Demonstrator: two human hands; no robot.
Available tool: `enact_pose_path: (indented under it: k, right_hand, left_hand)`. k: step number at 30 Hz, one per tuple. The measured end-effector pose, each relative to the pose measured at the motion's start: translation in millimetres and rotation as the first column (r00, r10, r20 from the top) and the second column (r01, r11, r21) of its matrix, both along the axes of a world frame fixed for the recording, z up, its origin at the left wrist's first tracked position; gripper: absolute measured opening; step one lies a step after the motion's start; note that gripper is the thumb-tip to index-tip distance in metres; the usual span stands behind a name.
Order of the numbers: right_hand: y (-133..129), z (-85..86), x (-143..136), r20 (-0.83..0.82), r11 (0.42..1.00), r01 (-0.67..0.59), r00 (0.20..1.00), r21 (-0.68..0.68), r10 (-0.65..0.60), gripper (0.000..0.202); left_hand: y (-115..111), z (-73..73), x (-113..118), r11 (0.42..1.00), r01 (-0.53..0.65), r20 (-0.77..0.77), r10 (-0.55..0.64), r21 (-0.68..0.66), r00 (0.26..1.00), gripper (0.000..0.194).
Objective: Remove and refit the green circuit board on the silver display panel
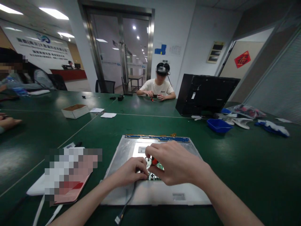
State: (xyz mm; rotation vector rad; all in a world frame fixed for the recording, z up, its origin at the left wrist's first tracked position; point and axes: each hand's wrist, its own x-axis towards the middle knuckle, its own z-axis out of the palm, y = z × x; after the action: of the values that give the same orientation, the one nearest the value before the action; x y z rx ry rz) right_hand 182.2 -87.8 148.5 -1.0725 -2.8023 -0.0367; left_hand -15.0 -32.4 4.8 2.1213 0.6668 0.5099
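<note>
An LCD panel point(115, 168) lies face down on the green table in front of me, a blue driver strip point(145, 137) along its far edge. On its middle sits a green circuit board point(154, 176), largely covered by my hands. My right hand point(174, 161) curls over the board, thumb and fingers closed around a red-and-black screwdriver point(154, 161), mostly hidden. At the board's left edge, the fingers of my left hand point(135, 171) are pinched together; what is in them is hidden. A dark cable point(131, 196) runs from beneath that hand to a white plug point(118, 219).
On the left lie a pink phone point(72, 185) and a white item point(39, 183) with cables. Farther off are a white box point(75, 111), paper slips point(108, 115), a blue tray point(219, 125), a glove point(272, 127) and a black monitor point(207, 94). A person point(160, 84) sits opposite.
</note>
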Motion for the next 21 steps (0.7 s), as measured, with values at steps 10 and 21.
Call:
enact_pose_path:
  k: [10,21]
  right_hand:
    - [3.2,-3.2,-1.8,0.01,0.998,0.056,0.998,0.01,-0.057,0.012]
    - [-0.8,2.7,1.8,0.019,0.998,0.013,1.0,-0.059,-0.011,0.009]
  left_hand:
    - [-2.3,6.0,0.4,1.0,-0.021,-0.01,0.021,-0.014,1.0,0.005]
    - [-0.4,0.9,0.9,1.0,-0.019,0.006,0.019,-0.024,1.0,0.006]
